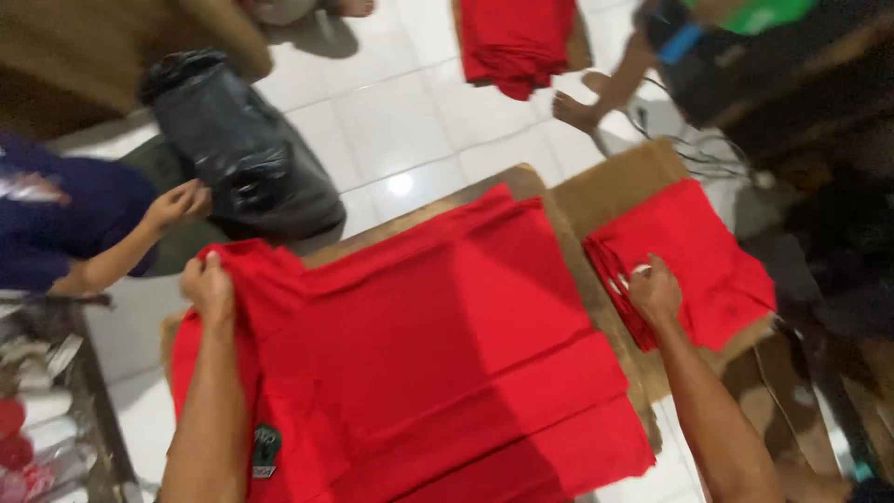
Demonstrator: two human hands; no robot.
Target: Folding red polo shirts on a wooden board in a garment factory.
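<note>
Item 1: large red cloth garment (438, 354), spread flat over a brown cardboard sheet (521, 177) on the white tiled floor (410, 102); a small dark label shows near its lower left edge.

Item 2: left hand (209, 289), fingers clenched on a bunched fold at the garment's upper left corner.

Item 3: right hand (655, 291), knuckles up, resting at the left edge of a stack of folded red cloth pieces (694, 265) on a second brown cardboard sheet (624, 182) to the right. Whether its fingers pinch the top piece or only press on it cannot be told.

Item 4: black plastic bag (237, 149), full and knotted, beyond the garment's far left corner, with another person's hand (177, 205) touching it.

Item 5: further pile of red cloth (517, 42) at the far edge of the floor; another person's bare foot (577, 110) near it.

Handling note: the fold would go best, by judgement, with the gripped corner drawn taut and laid square to the garment's edges, wrinkles smoothed against the cardboard, and the stack kept squared up so that it does not slide.

Visibility note: motion blur softens everything. The garment's lower edge is cut off by the frame. The cluttered objects at lower left and the dark mass at upper right are unclear.
</note>
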